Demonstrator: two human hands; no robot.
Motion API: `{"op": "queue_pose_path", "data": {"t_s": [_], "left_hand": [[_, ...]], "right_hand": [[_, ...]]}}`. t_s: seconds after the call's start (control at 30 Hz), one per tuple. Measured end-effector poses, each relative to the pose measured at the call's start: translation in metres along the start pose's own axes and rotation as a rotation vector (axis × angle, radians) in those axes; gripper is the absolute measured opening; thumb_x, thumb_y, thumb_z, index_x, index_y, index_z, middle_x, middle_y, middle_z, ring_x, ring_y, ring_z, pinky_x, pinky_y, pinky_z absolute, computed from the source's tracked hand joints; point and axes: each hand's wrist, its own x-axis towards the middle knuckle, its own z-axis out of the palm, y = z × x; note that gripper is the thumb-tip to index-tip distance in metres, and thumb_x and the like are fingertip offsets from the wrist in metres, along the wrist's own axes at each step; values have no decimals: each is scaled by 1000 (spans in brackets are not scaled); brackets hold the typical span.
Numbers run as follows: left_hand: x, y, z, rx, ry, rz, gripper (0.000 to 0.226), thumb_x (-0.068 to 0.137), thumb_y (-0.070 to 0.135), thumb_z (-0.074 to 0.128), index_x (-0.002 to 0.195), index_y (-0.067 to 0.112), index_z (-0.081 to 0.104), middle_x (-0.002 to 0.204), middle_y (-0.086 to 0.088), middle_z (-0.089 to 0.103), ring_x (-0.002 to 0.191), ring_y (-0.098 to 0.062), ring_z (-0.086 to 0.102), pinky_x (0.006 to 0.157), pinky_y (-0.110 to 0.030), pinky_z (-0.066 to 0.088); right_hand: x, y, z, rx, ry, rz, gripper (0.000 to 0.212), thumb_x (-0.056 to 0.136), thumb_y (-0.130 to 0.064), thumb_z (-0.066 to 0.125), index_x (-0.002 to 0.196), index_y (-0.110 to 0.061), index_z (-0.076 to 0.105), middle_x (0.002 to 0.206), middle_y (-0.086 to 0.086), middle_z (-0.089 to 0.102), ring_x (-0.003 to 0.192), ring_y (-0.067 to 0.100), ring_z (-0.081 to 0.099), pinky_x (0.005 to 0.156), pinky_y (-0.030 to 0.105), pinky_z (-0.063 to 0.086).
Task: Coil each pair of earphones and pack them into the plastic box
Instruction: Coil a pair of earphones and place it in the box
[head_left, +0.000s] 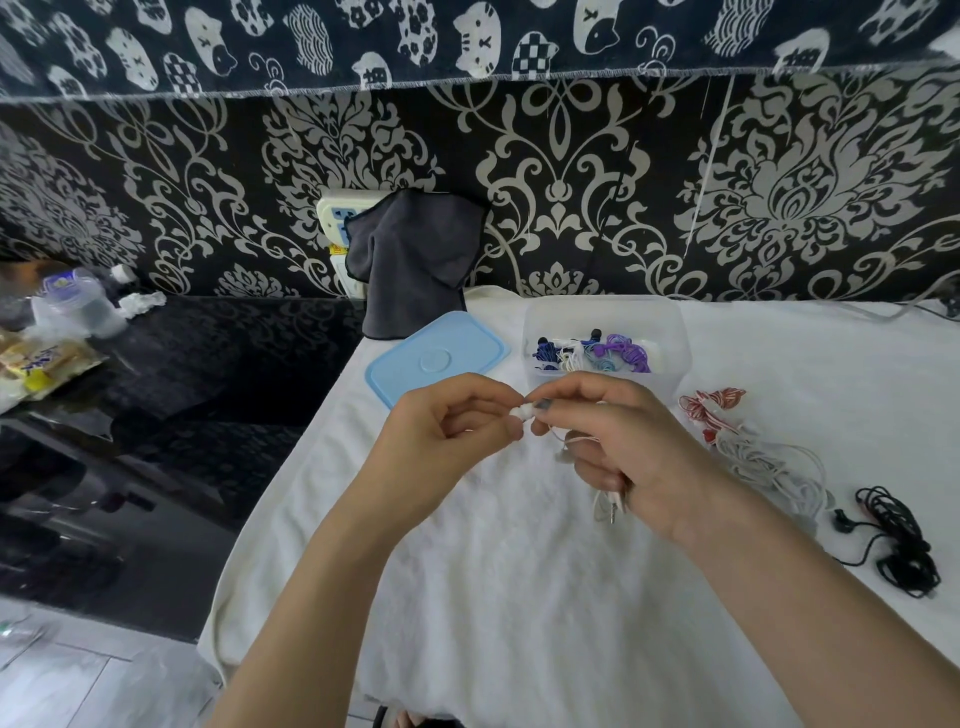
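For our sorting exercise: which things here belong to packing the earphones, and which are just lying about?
Belongs to the job:
clear plastic box
light blue plastic lid
white earphones in both hands
red-and-white earphones
tangled white earphones
black earphones

Lying about:
dark grey cloth
clear plastic bottle
snack packets

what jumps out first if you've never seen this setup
Both hands, left hand and right hand, pinch white earphones at centre over a white towel. Behind them stands a clear box holding coloured coils, its blue lid lying to its left. Loose black earphones lie far right.
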Motion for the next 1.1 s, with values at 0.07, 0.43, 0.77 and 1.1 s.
{"op": "queue_pose_path", "data": {"t_s": [0.07,0.43,0.77,1.1], "left_hand": [[0,1,0,-48,-8,-5,16,88,0,73,97,13,75,87,-8,79,86,-14,75,73,-17,54],[2,-1,-2,-265,-103,18,15,82,9,77,96,7,73,96,-15,76,93,-21,72,93,-32,57],[8,-6,1,-424,-193,-44,5,88,8,67,92,9,69,93,-14,72,86,-21,65,89,-29,53],[11,-5,5,-376,-128,7,8,92,13,67,93,6,70,84,-7,72,83,-19,65,88,-30,54]], "right_hand": [[0,-2,0,61,-15,35,9,91,-8,67,97,-8,73,74,4,68,50,14,24,35,16,28],[-5,-10,-2,297,-131,123,10,92,-1,59,87,-8,63,70,4,63,36,4,20,32,13,33],[-5,-7,-3,334,-174,183,12,92,-9,61,82,-14,65,72,-2,64,34,3,21,70,19,53],[-5,-8,-1,485,-112,227,9,75,-8,68,82,-9,63,70,3,64,34,2,21,31,12,30]]}}
